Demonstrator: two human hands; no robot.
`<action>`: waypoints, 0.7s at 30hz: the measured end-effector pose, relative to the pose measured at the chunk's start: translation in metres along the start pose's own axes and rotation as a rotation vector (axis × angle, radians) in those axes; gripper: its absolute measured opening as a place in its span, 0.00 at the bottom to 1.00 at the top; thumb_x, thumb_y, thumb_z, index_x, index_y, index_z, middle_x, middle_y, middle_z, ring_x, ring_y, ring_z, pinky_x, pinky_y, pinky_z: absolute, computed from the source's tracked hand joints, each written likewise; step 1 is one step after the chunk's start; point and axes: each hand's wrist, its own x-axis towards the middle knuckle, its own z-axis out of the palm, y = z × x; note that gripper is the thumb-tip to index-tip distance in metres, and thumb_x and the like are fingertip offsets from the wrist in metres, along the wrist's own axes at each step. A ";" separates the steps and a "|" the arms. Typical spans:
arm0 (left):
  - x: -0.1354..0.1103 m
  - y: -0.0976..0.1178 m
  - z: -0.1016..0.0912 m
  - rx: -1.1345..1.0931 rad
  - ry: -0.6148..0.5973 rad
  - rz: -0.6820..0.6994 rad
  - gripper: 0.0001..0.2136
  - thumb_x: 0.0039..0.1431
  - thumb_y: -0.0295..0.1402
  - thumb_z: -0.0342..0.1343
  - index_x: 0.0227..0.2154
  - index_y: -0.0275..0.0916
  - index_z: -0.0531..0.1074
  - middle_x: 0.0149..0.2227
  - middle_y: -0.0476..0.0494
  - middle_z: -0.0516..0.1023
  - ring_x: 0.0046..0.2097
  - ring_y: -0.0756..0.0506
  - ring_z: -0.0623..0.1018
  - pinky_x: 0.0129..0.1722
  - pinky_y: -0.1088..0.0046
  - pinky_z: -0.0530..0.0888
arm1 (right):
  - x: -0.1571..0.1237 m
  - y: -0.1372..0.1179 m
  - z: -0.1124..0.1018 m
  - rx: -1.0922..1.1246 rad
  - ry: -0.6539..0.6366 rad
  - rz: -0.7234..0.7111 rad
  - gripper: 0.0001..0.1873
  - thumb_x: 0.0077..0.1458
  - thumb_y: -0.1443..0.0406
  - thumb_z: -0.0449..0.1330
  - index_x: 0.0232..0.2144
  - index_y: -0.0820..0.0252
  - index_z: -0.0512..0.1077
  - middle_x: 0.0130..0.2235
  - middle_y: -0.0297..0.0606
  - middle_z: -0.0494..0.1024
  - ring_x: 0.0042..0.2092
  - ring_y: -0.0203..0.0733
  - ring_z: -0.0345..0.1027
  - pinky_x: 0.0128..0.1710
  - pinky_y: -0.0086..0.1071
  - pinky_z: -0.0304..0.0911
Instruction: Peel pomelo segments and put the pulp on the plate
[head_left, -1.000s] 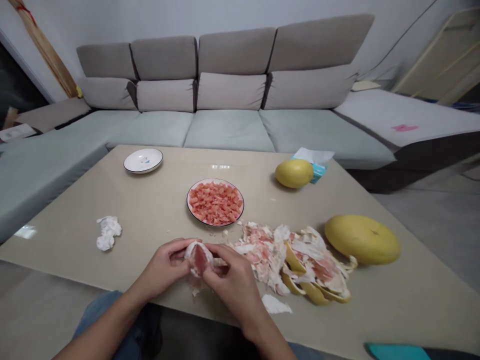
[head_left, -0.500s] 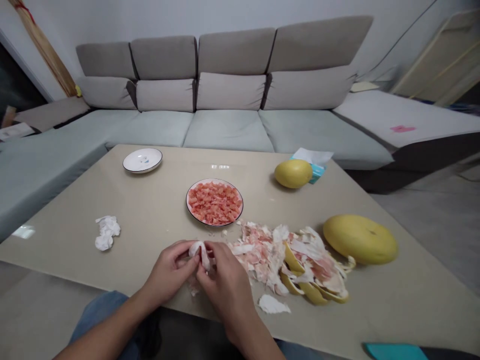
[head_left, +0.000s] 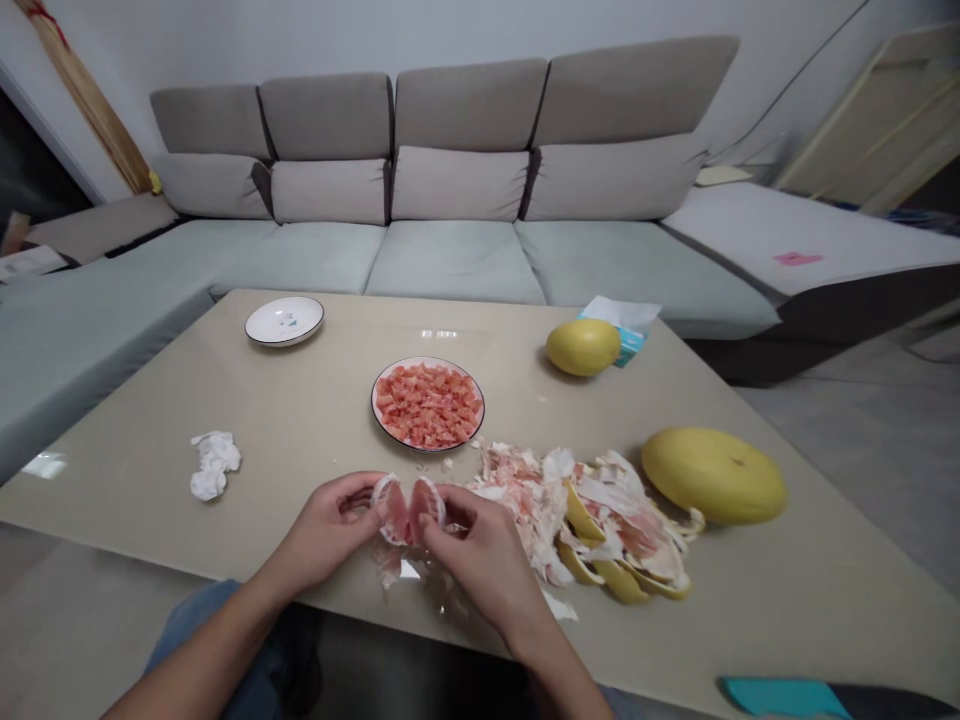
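Observation:
My left hand [head_left: 330, 530] and my right hand [head_left: 480, 550] both grip a pink pomelo segment [head_left: 409, 508] just above the near edge of the beige table [head_left: 300, 420]. The segment is split open in the middle, its white membrane spread to either side. Each hand pinches one half. Beyond my hands stands a dark-rimmed plate [head_left: 427, 404] filled with pink pomelo pieces. A heap of white membrane and yellow peel [head_left: 600, 520] lies just right of my right hand.
A large yellow pomelo [head_left: 712, 475] lies at the right, a smaller one [head_left: 583, 346] farther back beside a tissue pack [head_left: 628, 322]. An empty white plate [head_left: 284, 320] and a crumpled tissue [head_left: 214, 465] sit at the left. A grey sofa [head_left: 450, 200] runs behind the table.
The segment, closed between my fingers before, has been pulled apart into two halves showing pink flesh. My hands have spread slightly.

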 end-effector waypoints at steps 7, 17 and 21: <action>0.002 -0.004 0.007 -0.063 0.013 0.001 0.21 0.54 0.35 0.64 0.51 0.39 0.71 0.51 0.39 0.77 0.50 0.41 0.77 0.50 0.65 0.74 | 0.003 0.001 0.003 0.111 0.067 -0.013 0.10 0.52 0.67 0.59 0.36 0.60 0.78 0.34 0.37 0.82 0.35 0.44 0.76 0.35 0.32 0.71; 0.000 -0.011 0.018 -0.043 0.149 0.127 0.10 0.55 0.30 0.60 0.41 0.38 0.76 0.44 0.41 0.76 0.46 0.43 0.78 0.46 0.67 0.76 | 0.001 0.024 0.027 -0.233 0.226 -0.234 0.19 0.49 0.70 0.58 0.45 0.61 0.73 0.45 0.47 0.78 0.46 0.51 0.73 0.47 0.44 0.71; -0.003 -0.012 0.026 0.014 0.185 0.300 0.09 0.56 0.24 0.57 0.38 0.40 0.74 0.43 0.42 0.75 0.48 0.43 0.77 0.46 0.67 0.77 | -0.002 0.030 0.033 -0.343 0.306 -0.380 0.21 0.51 0.71 0.56 0.49 0.63 0.70 0.48 0.50 0.77 0.50 0.51 0.73 0.49 0.44 0.71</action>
